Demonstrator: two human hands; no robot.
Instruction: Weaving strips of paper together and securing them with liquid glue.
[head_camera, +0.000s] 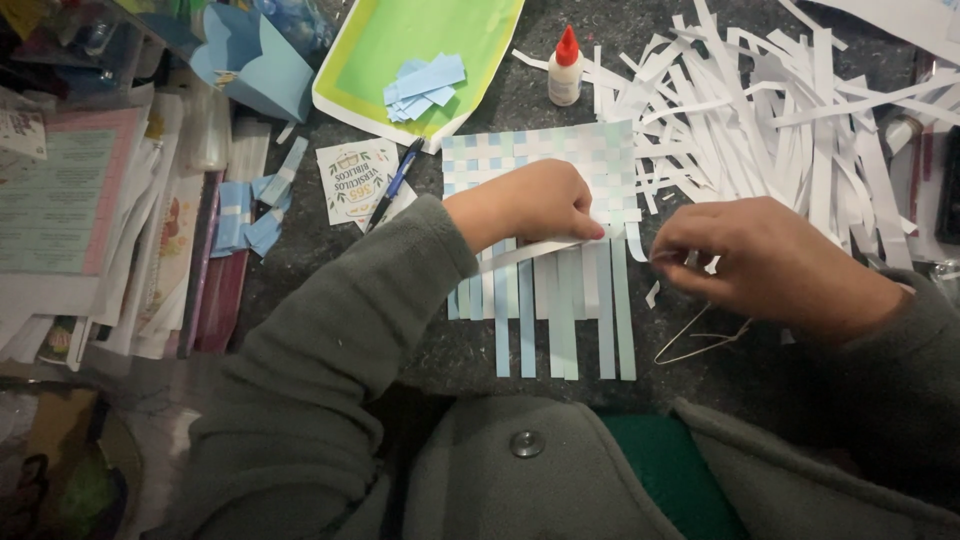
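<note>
Several blue paper scraps (424, 85) in green tray (400, 40) — left hand (535, 200) on woven mat (550, 160)

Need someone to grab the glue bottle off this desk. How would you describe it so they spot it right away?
Start at the woven paper mat under the left hand. Just above its top edge, left of the heap of white paper strips, stands the glue bottle: small, white, upright, the only thing with a red pointed cap.

A dark, speckled table top (300, 270) is seen from above under dim, even light, its left edge crowded by stacked papers and booklets (90, 220), while no wall, floor or window can be made out.
</note>
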